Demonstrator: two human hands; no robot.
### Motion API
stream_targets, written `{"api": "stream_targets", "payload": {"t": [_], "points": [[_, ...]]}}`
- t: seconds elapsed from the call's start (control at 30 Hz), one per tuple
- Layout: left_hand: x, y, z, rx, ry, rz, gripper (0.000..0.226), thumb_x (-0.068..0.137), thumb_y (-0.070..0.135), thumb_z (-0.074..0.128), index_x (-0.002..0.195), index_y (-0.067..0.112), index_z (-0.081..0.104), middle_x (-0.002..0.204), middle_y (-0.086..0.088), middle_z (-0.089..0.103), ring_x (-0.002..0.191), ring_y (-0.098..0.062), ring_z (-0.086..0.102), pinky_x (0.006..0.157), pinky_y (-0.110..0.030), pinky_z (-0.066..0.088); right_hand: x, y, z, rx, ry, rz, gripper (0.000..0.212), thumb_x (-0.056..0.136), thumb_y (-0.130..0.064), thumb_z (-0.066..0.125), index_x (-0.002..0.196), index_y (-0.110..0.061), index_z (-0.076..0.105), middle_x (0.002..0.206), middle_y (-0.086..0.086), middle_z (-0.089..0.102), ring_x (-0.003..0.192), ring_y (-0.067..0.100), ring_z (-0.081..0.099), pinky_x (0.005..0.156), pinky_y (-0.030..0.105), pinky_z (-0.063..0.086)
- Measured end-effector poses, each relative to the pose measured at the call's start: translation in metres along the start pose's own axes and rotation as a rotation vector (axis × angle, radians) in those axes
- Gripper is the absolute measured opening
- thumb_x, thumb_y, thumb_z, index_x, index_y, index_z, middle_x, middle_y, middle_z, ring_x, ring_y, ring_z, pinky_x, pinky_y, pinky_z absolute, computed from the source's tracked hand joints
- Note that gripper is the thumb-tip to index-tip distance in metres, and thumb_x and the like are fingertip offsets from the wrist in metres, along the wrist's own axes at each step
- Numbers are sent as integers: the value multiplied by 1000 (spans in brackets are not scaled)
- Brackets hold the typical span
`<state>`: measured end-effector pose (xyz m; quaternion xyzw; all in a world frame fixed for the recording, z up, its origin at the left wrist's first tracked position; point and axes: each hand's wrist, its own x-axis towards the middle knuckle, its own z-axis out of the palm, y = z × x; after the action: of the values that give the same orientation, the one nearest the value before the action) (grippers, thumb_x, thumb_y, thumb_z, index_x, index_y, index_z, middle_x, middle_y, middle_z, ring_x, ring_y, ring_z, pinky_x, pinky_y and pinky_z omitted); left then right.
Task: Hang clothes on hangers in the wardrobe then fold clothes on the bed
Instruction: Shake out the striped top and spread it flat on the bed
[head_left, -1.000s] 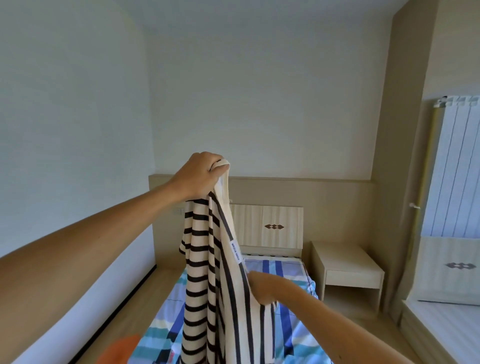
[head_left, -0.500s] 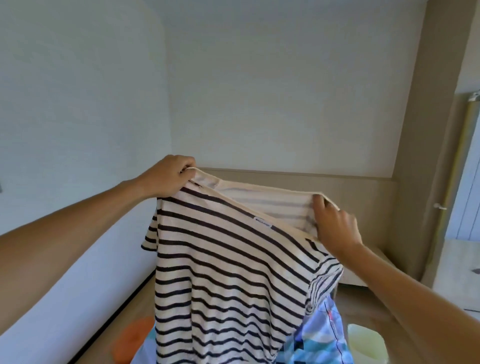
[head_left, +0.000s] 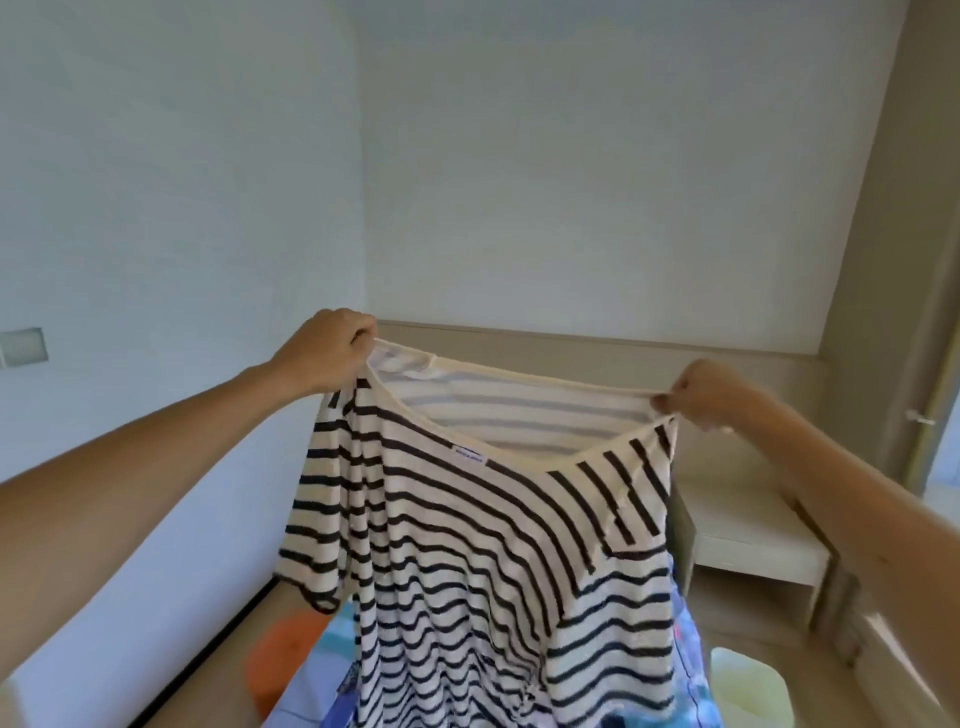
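Observation:
A cream T-shirt with dark stripes (head_left: 467, 561) hangs spread out in front of me, held up by its shoulders above the bed (head_left: 688, 670). My left hand (head_left: 327, 356) grips the shirt's left shoulder at the neckline. My right hand (head_left: 701, 392) pinches the right shoulder seam. The neck opening gapes between both hands, a small label showing at the collar. The shirt's hem drops out of view at the bottom, and most of the bed is hidden behind it.
A pale wooden bedside table (head_left: 753, 540) stands at right below a beige wall panel. An orange object (head_left: 283, 657) lies by the bed's left side. A pale yellow bin (head_left: 748, 691) sits on the floor at bottom right. White wall runs along the left.
One second ago only my left hand held the bunched shirt high. My right hand has since taken the other shoulder and moved right, spreading the shirt flat between both hands.

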<state>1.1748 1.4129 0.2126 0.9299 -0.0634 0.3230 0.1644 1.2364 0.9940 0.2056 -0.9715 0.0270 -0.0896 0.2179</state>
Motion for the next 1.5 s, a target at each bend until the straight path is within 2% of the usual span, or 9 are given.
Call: {"api": "stream_targets", "payload": {"t": [0.1,0.23,0.43,0.63,0.87,1.03,1.13,1.3,1.5], "points": [[-6,-5,3,-271,-23,-157,29,88,14,40,61,12,31,60,-7,32,60,-23,30,61,-36,25,-7,-12,-4,-48,168,-40,36,96,-43,55,115,-15,67,112,14,68,104,36,64,89,44,54],[-15,5,8,-798,-107,-401,30,93,15,43,63,18,39,60,3,39,58,-17,39,61,-31,34,-20,-34,-1,770,17,42,20,101,-12,43,108,-11,61,89,12,64,76,26,62,62,36,54],[-27,9,10,-966,-340,-322,40,99,18,50,61,23,59,63,8,55,61,-11,52,51,-17,42,-23,-48,-3,884,-12,33,26,103,-34,49,103,-9,58,91,10,63,84,26,62,83,40,53],[-31,13,1,-517,-563,-237,27,87,36,75,101,13,73,94,-4,72,86,-14,65,77,-27,44,-29,-58,-15,653,0,-338,41,100,-40,54,83,-6,69,76,4,71,60,16,67,57,26,54],[-24,16,12,-442,90,-451,35,85,33,58,70,1,59,70,-9,56,68,-26,53,66,-32,36,-15,-38,-20,-60,71,-636,18,90,-23,69,77,-15,60,70,1,58,69,20,55,62,31,39],[-24,23,5,-326,140,-448,33,86,23,49,58,18,32,61,-2,41,63,-24,42,61,-32,27,-5,-13,-8,-405,57,-533,25,84,7,50,94,-12,63,93,2,54,97,27,55,75,30,35],[-27,25,8,-472,44,-453,26,96,12,45,81,-1,30,64,2,41,63,-18,40,54,-29,26,-5,-3,-6,119,-63,-381,27,80,15,43,71,-6,57,73,12,53,78,27,52,64,32,36],[-39,18,5,-499,-182,-345,27,105,26,44,95,17,67,93,-6,66,90,-25,61,75,-32,46,-18,8,2,911,-206,-133,26,89,5,36,92,-3,60,83,12,54,73,25,54,69,36,48],[-40,7,-31,-275,-378,42,55,66,70,78,91,26,56,76,-1,58,66,-12,47,63,-26,39,-32,31,-17,987,-572,-414,22,83,-12,60,105,-7,60,95,13,62,85,25,63,76,34,54]]}}
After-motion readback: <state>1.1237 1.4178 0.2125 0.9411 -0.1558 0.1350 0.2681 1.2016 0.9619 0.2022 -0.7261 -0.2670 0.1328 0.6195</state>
